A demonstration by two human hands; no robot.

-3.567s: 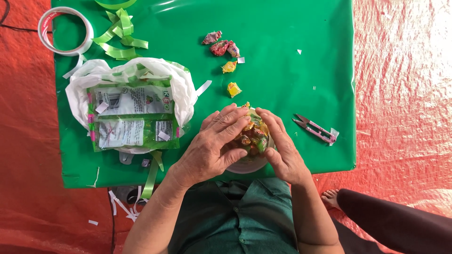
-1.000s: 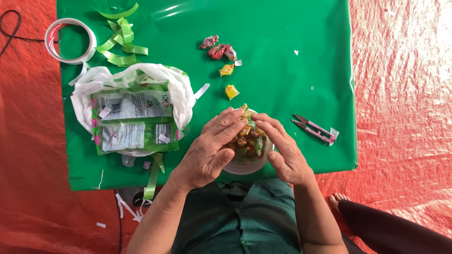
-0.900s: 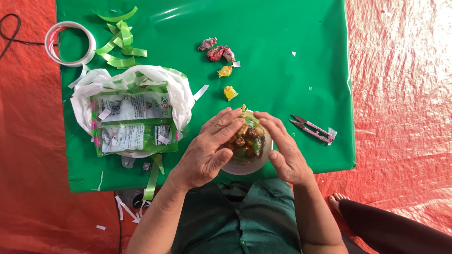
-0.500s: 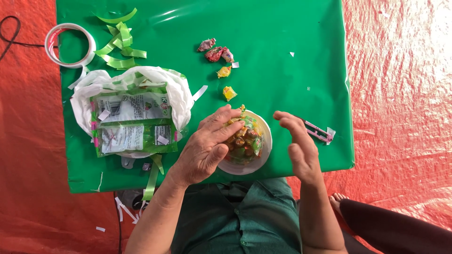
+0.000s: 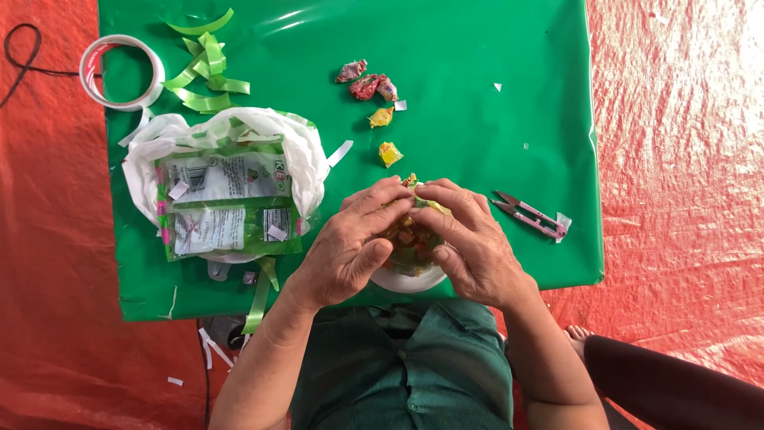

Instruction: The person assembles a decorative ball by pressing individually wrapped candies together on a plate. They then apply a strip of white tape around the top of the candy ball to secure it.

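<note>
Cupping a candy bundle [image 5: 410,239] in left hand [image 5: 346,251] and right hand [image 5: 473,247], green packets [image 5: 227,207] in white bag [image 5: 306,155] leftward

Bright, even daylight throughout. Soft white glare across the top centre of the glossy green table cover [image 5: 477,72]. Washed out, close to white, at the upper right of the frame on the orange tarp [image 5: 684,119]. Only faint, short shadows, just under the hands near the centre. Sharp focus across the frame, no motion blur. Slight bowing of straight edges toward the corners.
</note>
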